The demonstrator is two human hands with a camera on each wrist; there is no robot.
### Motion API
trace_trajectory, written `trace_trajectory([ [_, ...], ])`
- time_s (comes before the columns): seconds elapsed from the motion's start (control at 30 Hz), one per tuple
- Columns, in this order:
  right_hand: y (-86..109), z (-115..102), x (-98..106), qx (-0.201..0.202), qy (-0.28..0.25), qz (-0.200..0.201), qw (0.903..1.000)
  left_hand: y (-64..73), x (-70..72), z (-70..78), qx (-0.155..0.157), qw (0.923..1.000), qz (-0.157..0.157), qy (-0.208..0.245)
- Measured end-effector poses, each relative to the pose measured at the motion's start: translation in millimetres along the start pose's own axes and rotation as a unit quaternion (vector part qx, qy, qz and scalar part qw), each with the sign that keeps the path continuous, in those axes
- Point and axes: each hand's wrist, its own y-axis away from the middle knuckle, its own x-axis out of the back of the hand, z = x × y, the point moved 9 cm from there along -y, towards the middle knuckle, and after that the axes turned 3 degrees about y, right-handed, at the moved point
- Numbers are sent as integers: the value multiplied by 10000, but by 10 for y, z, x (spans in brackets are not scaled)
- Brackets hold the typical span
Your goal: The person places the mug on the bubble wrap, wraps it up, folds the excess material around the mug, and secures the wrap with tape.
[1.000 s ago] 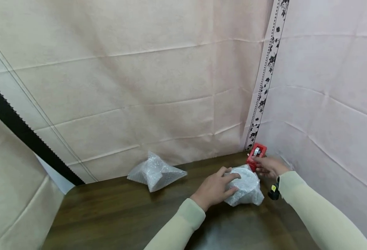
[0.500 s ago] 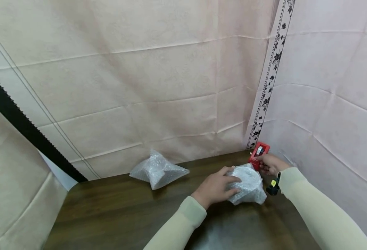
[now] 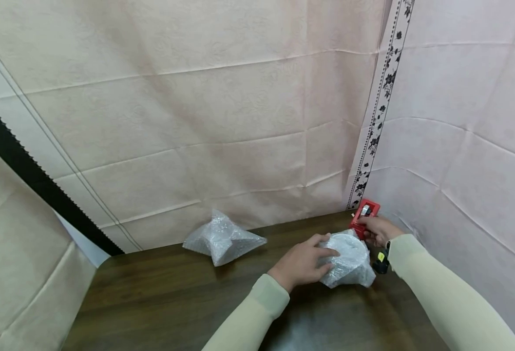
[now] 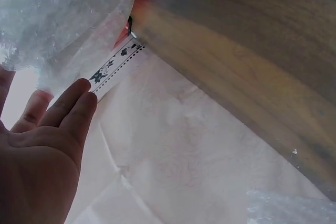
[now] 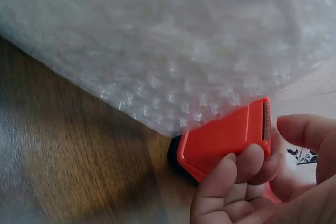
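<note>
A round-topped bundle in bubble wrap [image 3: 348,253] stands on the table at the right. My left hand [image 3: 303,263] rests on its left side and top, fingers spread; in the left wrist view, fairly straight fingers [image 4: 76,116] reach to the wrap [image 4: 63,19]. Just beyond the bundle, my right hand [image 3: 380,230] grips a red tape dispenser [image 3: 365,217]. In the right wrist view, curled fingers [image 5: 218,179] hold the dispenser [image 5: 218,137] by its side, its serrated edge near the thumb. The bubble wrap [image 5: 152,45] hides part of it.
Another pointed bubble-wrapped packet [image 3: 223,239] lies at the back of the dark wooden table [image 3: 152,297]. Pale cloth walls [image 3: 239,107] rise behind and at the right [image 3: 472,146], close to my right hand. A black device with a yellow mark [image 3: 380,263] hangs at my right wrist.
The head view has shifted slightly, so the scene sits a little further right. Both hands keep nearly the same place on the bundle and the tape dispenser.
</note>
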Motion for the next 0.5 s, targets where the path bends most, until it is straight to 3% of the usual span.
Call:
trace_trajectory([
  [0.2, -41, -8, 23, -49, -83, 151, 9998, 1, 5, 9, 167, 9997, -89, -160],
  [0.5, -43, -8, 27, -139, -221, 259, 9993, -2, 18, 21, 156, 9998, -57, -92],
])
